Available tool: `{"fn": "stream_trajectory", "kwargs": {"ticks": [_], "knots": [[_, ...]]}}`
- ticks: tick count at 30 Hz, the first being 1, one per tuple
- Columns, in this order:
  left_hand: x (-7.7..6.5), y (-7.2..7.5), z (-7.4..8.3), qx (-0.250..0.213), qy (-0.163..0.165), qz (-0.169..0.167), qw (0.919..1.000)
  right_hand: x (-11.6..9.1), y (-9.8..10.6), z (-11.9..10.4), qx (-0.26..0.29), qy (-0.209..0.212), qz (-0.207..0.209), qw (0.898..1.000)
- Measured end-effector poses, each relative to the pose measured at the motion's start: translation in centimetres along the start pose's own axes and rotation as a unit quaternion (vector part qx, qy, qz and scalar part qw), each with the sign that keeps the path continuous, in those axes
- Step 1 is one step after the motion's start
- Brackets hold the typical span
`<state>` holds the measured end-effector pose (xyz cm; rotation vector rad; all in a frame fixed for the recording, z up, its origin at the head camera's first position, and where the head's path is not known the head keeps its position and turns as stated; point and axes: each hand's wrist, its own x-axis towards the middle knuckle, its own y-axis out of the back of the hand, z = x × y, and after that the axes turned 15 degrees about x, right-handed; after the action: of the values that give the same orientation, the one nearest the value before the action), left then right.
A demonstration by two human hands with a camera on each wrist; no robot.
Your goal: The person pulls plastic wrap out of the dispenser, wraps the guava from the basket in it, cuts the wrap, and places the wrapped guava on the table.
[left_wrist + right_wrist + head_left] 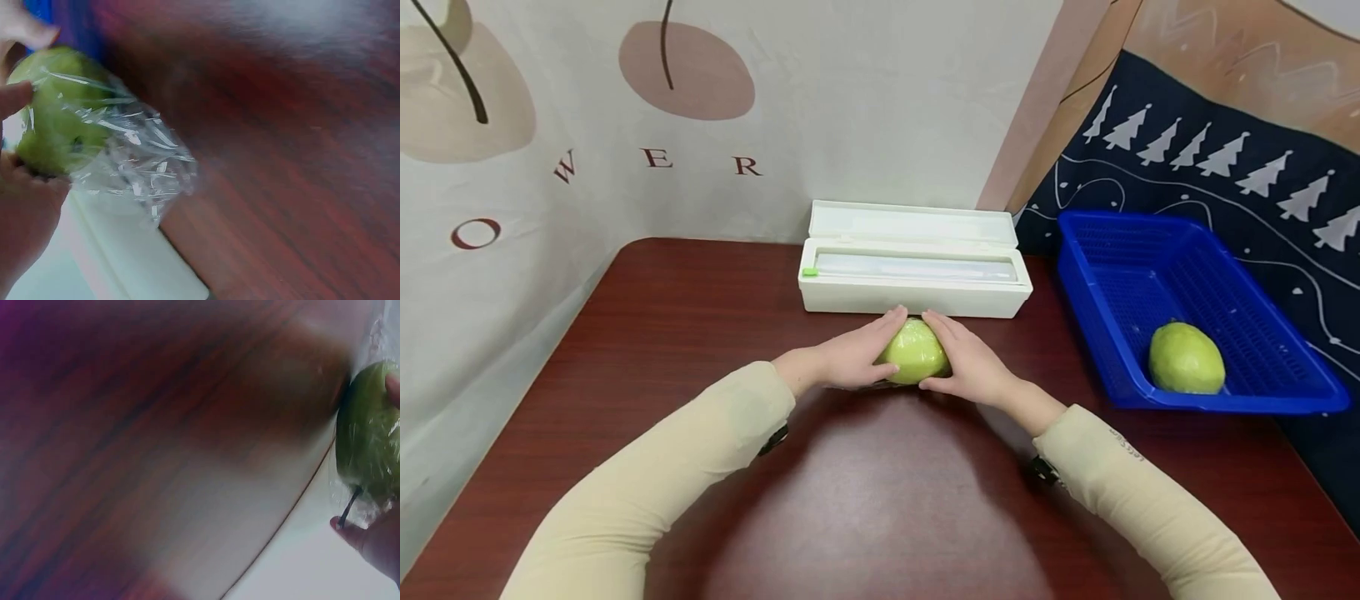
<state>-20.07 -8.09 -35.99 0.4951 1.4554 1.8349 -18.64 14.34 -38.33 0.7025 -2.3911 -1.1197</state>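
A green fruit (914, 352) in clear cling film (150, 169) sits between both hands at the middle of the table. The left hand (857, 350) grips its left side, thumb nearer me and fingers on the far side. On the opposite side the right hand (966, 358) holds it the same way. Loose, crumpled film sticks out beyond the fruit in the left wrist view. A thin dark stem (350, 506) shows by a fingertip in the right wrist view. Just behind the hands stands a white cling film dispenser (913, 298), lid raised, with a roll inside.
At the right, a blue plastic basket (1240, 402) holds another green fruit (1186, 358). A green slider (809, 272) sits at the dispenser's left end. The dark red wooden table (700, 308) meets a printed cloth backdrop (880, 108) at the back.
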Motion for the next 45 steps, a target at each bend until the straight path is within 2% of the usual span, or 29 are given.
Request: {"fn": "stream_trajectory", "kwargs": {"ticks": [3, 5, 8, 13, 17, 21, 25, 27, 29, 32, 34, 38, 41, 45], "knots": [[-0.6, -0.8, -0.7, -0.004, 0.014, 0.008, 0.9999, 0.2, -0.1, -0.3, -0.013, -0.013, 0.006, 1.0], [-1.3, -1.2, -1.4, 0.009, 0.031, 0.007, 0.9995, 0.3, -0.1, -0.5, -0.014, -0.027, 0.008, 0.999], [-2.8, -1.7, -2.7, 0.067, 0.052, -0.003, 0.9964, 0.3, -0.1, -0.7, -0.007, -0.051, 0.008, 0.999], [-4.7, -1.8, -4.0, 0.176, 0.065, 0.009, 0.9823, 0.2, 0.1, -0.6, -0.003, -0.063, 0.007, 0.998], [-5.1, -1.7, -4.4, 0.218, 0.063, 0.047, 0.9728, 0.3, 0.1, -0.4, -0.004, -0.064, 0.005, 0.998], [-4.7, -1.5, -4.3, 0.258, 0.047, 0.105, 0.9593, 0.4, 0.1, -0.5, -0.007, -0.064, -0.002, 0.998], [-4.2, -1.1, -4.0, 0.27, 0.046, 0.164, 0.9478, 0.4, 0.1, -0.8, -0.006, -0.064, -0.005, 0.998], [-3.8, -0.9, -3.7, 0.255, 0.047, 0.189, 0.9472, 0.4, 0.1, -0.9, -0.005, -0.066, -0.008, 0.998], [-3.5, -0.8, -3.4, 0.212, 0.047, 0.207, 0.954, 0.5, 0.1, -1.0, -0.003, -0.067, -0.011, 0.998], [-2.7, -0.8, -2.6, 0.11, 0.054, 0.22, 0.9678, 0.5, -0.1, -0.9, -0.003, -0.065, -0.014, 0.998], [-2.1, -0.7, -2.1, 0.029, 0.063, 0.218, 0.9734, 0.6, -0.1, -0.9, -0.004, -0.063, -0.015, 0.998], [-1.5, -0.3, -1.4, -0.068, 0.07, 0.219, 0.9709, 0.6, -0.1, -1.0, -0.002, -0.065, -0.014, 0.998], [-1.8, 0.2, -1.5, -0.082, 0.081, 0.239, 0.964, 0.5, 0.0, -1.0, 0.002, -0.073, -0.014, 0.997], [-2.9, 0.5, -2.3, -0.075, 0.129, 0.258, 0.9546, 0.6, -0.1, -1.0, -0.003, -0.078, -0.016, 0.997]]}}
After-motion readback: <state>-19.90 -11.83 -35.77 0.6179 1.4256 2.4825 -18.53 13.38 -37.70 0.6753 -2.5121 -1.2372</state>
